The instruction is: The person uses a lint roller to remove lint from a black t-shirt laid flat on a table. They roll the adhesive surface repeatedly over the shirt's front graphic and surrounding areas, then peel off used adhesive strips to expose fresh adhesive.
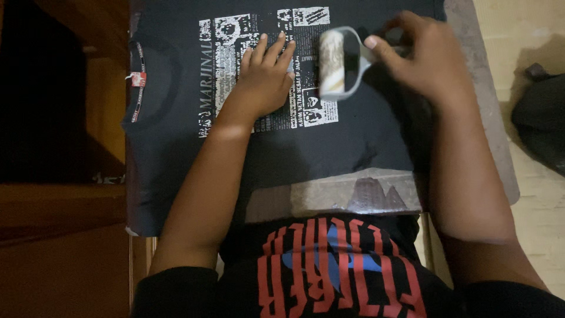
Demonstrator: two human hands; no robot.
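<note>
Roller [331, 62] held by right hand [421, 59], just beside left hand [265, 79].

A T-shirt [176, 153] lies on a board [488, 118]; left hand [265, 76] on it, lint roller [332, 62] just right.

The lint roller [333, 62] at one o'clock blocks the left hand [265, 76] rightward. At five o'clock, bare black shirt [353, 141] lies open; nine o'clock's collar [150, 79] too.

T-shirt [176, 153] — matt dark cloth, cracked white print | lint roller [331, 62] — pale sticky paper, smooth plastic frame
</note>
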